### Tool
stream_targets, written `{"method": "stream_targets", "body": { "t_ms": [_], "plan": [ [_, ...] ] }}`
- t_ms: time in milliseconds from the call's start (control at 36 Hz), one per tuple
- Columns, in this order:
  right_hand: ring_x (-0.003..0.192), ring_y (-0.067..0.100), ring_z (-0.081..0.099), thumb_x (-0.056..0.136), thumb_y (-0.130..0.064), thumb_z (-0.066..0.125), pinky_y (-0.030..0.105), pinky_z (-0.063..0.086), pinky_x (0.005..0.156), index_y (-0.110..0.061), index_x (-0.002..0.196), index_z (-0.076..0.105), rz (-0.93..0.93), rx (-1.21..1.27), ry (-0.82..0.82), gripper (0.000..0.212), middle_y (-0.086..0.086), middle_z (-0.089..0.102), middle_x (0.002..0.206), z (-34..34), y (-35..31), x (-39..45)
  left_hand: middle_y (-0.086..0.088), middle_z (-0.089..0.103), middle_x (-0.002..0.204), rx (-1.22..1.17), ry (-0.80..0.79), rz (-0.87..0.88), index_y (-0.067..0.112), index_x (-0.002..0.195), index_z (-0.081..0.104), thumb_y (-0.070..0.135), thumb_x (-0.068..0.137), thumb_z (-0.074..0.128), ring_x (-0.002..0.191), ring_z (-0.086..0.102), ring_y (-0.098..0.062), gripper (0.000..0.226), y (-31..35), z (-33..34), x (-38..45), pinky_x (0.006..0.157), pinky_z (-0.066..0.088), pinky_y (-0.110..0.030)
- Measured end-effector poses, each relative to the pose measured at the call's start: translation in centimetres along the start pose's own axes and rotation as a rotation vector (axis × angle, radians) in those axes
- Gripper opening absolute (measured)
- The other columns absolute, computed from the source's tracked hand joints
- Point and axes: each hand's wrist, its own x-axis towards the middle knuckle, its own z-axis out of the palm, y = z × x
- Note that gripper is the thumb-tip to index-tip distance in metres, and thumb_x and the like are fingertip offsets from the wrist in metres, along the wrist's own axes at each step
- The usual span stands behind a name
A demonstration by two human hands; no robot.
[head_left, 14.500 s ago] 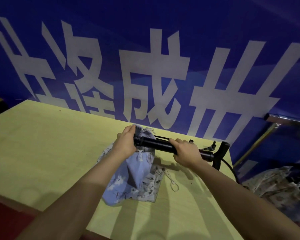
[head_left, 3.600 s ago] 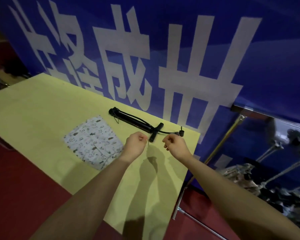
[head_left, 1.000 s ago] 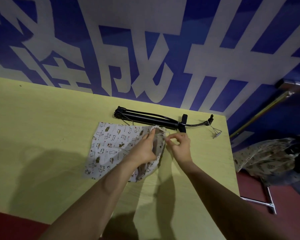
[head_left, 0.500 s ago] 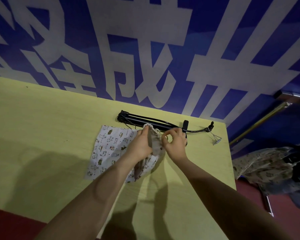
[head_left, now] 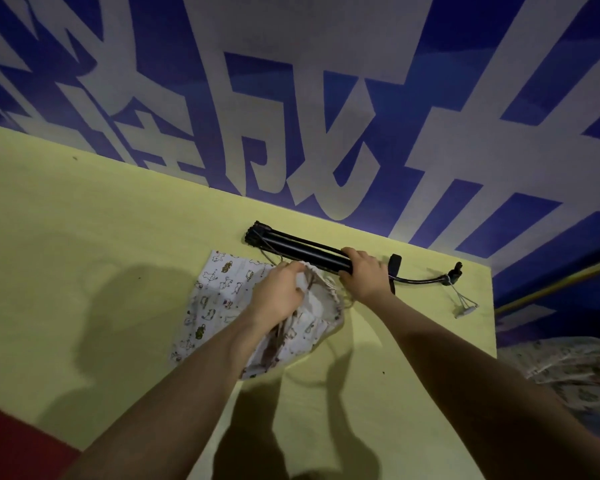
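A white drawstring bag printed with small animals lies on the yellow table. My left hand grips the gathered mouth of the bag and holds it lifted. Just behind the bag lies a black hand pump along the table's far edge. My right hand is curled round the pump's barrel near its right end. The pump's crossbar handle and its thin hose stick out to the right of that hand.
A blue banner with large white characters rises right behind the table. A small cord with metal tips lies near the table's right edge. Patterned cloth lies on the floor to the right. Red floor shows at lower left.
My right hand has left the bag's mouth and taken hold of the pump's barrel. My left hand keeps its grip on the bag's opening.
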Motion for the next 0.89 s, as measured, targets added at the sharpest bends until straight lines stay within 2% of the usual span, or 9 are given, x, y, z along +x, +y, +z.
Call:
{"method": "stream_targets", "body": {
  "t_ms": [83, 222, 278, 361, 583, 667, 722, 778, 889],
  "plan": [
    [0.120, 0.030, 0.048, 0.096, -0.026, 0.050, 0.050, 0.026, 0.107, -0.025, 0.137, 0.039, -0.014, -0.086, 0.066, 0.043, 0.006, 0.054, 0.129, 0.4, 0.6, 0.3, -0.005, 0.050, 0.135, -0.001, -0.008, -0.001, 0.017, 0.132, 0.049, 0.009, 0.090, 0.053, 0.095, 0.061, -0.024, 0.043, -0.1, 0.4, 0.4, 0.075, 0.050, -0.033],
    [0.119, 0.030, 0.044, 0.097, -0.025, 0.047, 0.044, 0.032, 0.099, -0.021, 0.135, 0.042, -0.023, -0.186, 0.065, 0.039, 0.008, 0.051, 0.127, 0.4, 1.6, -0.5, -0.006, 0.050, 0.134, 0.004, -0.020, -0.004, 0.017, 0.131, 0.050, 0.011, 0.091, 0.052, 0.082, 0.060, -0.026, 0.041, 0.0, 0.6, 0.7, 0.070, 0.050, -0.035],
    [0.117, 0.031, 0.045, 0.096, -0.025, 0.046, 0.043, 0.033, 0.098, -0.020, 0.132, 0.044, 0.005, -0.194, 0.061, 0.036, 0.009, 0.051, 0.125, 0.3, 2.2, -1.4, -0.005, 0.051, 0.134, 0.010, -0.013, 0.006, 0.017, 0.130, 0.051, 0.011, 0.091, 0.052, 0.087, 0.060, -0.025, 0.040, 0.3, 0.7, 0.5, 0.070, 0.047, -0.032],
    [0.114, 0.032, 0.046, 0.094, -0.023, 0.046, 0.042, 0.034, 0.097, -0.016, 0.126, 0.045, 0.057, -0.215, 0.048, 0.033, 0.011, 0.050, 0.122, 0.0, 2.9, -3.1, -0.004, 0.051, 0.134, 0.015, -0.018, 0.034, 0.016, 0.129, 0.052, 0.010, 0.090, 0.052, 0.107, 0.058, -0.024, 0.040, 0.8, 1.0, 0.0, 0.080, 0.048, -0.033],
    [0.112, 0.031, 0.051, 0.088, -0.048, 0.052, 0.043, 0.033, 0.097, -0.019, 0.126, 0.048, 0.142, -0.254, -0.081, 0.047, 0.008, 0.055, 0.118, -0.1, 4.0, -7.4, -0.007, 0.054, 0.129, 0.048, -0.016, 0.052, 0.015, 0.131, 0.050, 0.007, 0.089, 0.049, 0.098, 0.060, -0.025, 0.042, 1.5, 2.0, -2.3, 0.075, 0.050, -0.035],
    [0.110, 0.031, 0.053, 0.090, -0.042, 0.056, 0.040, 0.040, 0.092, -0.019, 0.127, 0.046, 0.158, -0.173, -0.095, 0.045, 0.009, 0.056, 0.117, 0.6, 3.9, -8.2, -0.008, 0.053, 0.130, 0.036, -0.012, 0.060, 0.015, 0.133, 0.049, 0.006, 0.089, 0.049, 0.101, 0.059, -0.026, 0.045, 1.5, 2.1, -3.0, 0.076, 0.049, -0.034],
    [0.103, 0.031, 0.057, 0.091, -0.036, 0.056, 0.037, 0.045, 0.078, -0.014, 0.121, 0.048, 0.180, -0.074, -0.074, 0.038, 0.010, 0.057, 0.113, 0.8, 3.5, -8.7, -0.009, 0.053, 0.129, 0.032, -0.015, 0.071, 0.015, 0.134, 0.049, 0.005, 0.088, 0.049, 0.101, 0.059, -0.026, 0.046, 1.5, 1.9, -3.5, 0.076, 0.049, -0.034],
    [0.099, 0.032, 0.058, 0.092, -0.030, 0.054, 0.035, 0.043, 0.069, -0.011, 0.114, 0.048, 0.211, -0.014, -0.033, 0.029, 0.011, 0.056, 0.112, 0.6, 3.1, -9.1, -0.009, 0.053, 0.130, 0.022, -0.025, 0.071, 0.014, 0.132, 0.050, 0.005, 0.088, 0.050, 0.097, 0.060, -0.024, 0.045, 1.4, 1.6, -3.9, 0.077, 0.050, -0.034],
    [0.098, 0.033, 0.059, 0.089, -0.030, 0.057, 0.037, 0.045, 0.072, -0.009, 0.114, 0.045, 0.187, -0.065, 0.010, 0.035, 0.012, 0.054, 0.114, -0.9, 2.7, -9.9, -0.005, 0.056, 0.129, 0.038, -0.018, 0.052, 0.012, 0.122, 0.059, 0.005, 0.090, 0.050, 0.074, 0.055, -0.016, 0.034, 1.4, 1.3, -4.4, 0.064, 0.043, -0.026]
  ]
}}
